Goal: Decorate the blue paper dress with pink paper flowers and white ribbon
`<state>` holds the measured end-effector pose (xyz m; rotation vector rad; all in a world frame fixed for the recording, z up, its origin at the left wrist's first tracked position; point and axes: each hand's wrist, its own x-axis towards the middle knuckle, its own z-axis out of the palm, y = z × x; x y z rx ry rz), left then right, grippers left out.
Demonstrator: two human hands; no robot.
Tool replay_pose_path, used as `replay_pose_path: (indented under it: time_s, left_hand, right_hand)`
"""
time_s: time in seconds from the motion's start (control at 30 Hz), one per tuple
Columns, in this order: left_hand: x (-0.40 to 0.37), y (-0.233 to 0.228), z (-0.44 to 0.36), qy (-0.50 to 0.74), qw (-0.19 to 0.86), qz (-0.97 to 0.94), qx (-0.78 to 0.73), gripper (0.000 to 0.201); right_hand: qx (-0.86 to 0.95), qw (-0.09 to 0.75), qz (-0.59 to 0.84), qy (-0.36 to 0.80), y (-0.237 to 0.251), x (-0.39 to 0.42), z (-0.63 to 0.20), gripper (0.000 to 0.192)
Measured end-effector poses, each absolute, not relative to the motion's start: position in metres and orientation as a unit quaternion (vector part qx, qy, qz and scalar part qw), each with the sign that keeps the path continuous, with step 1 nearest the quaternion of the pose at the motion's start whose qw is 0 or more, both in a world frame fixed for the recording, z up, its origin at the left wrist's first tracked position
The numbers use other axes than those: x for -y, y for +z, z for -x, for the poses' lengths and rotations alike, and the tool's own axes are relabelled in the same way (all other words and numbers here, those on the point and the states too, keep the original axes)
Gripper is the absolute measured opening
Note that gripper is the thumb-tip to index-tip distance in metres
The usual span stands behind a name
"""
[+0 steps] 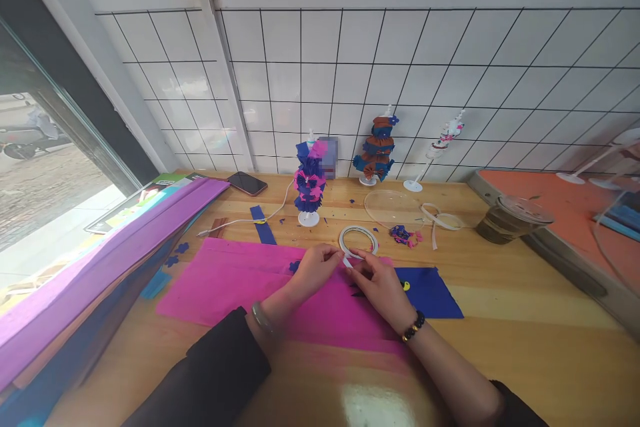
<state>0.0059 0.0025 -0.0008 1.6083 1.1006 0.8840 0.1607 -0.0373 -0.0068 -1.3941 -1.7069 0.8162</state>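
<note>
Above a sheet of bright pink paper [225,280], my left hand [317,267] and my right hand [383,287] meet, fingertips pinched. Between them is a short white strip of tape [347,263]. Just beyond my fingers lies a white roll of tape [342,240], flat on the table. Dark blue paper [435,300] sticks out to the right of my right hand. Under that hand a black and yellow tool [406,285] is mostly hidden; it looks like scissors. A small blue paper flower [295,267] rests beside my left fingers.
A doll-like stand in blue and pink ruffled paper [309,180] stands behind the tape roll. Farther back are a brown and blue one [379,150] and a white stand [413,185]. A phone [247,183], paper scraps [405,235], a drink cup [510,220] and folded purple paper [125,247] surround the work.
</note>
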Motion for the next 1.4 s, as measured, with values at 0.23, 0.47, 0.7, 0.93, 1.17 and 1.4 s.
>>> replay_pose_path:
  time_s: [0.23,0.47,0.7,0.93,1.17,1.4]
  left_hand:
    - [-0.004,-0.007,-0.007,0.390,0.511,-0.621,-0.449,0.020]
    - [-0.007,-0.004,-0.008,0.411,0.540,-0.577,-0.455,0.015]
    - [-0.010,-0.002,-0.005,0.404,0.625,-0.509,-0.433,0.024]
    - [-0.010,-0.004,-0.004,0.410,0.681,-0.453,-0.404,0.030]
    - [-0.010,-0.005,-0.004,0.416,0.668,-0.460,-0.412,0.027]
    - [-0.008,-0.008,-0.004,0.423,0.649,-0.490,-0.400,0.025]
  right_hand:
    - [0.672,0.379,0.552,0.314,-0.007,0.037,-0.162,0.037]
    - [0.673,0.380,0.551,0.313,-0.009,0.037,-0.162,0.035]
    - [0.676,0.372,0.554,0.313,-0.007,0.037,-0.164,0.030]
    - [0.682,0.361,0.554,0.312,-0.010,0.039,-0.164,0.031]
    - [0.685,0.346,0.559,0.313,-0.005,0.043,-0.160,0.030]
    - [0.702,0.332,0.577,0.252,0.000,0.047,-0.156,0.029]
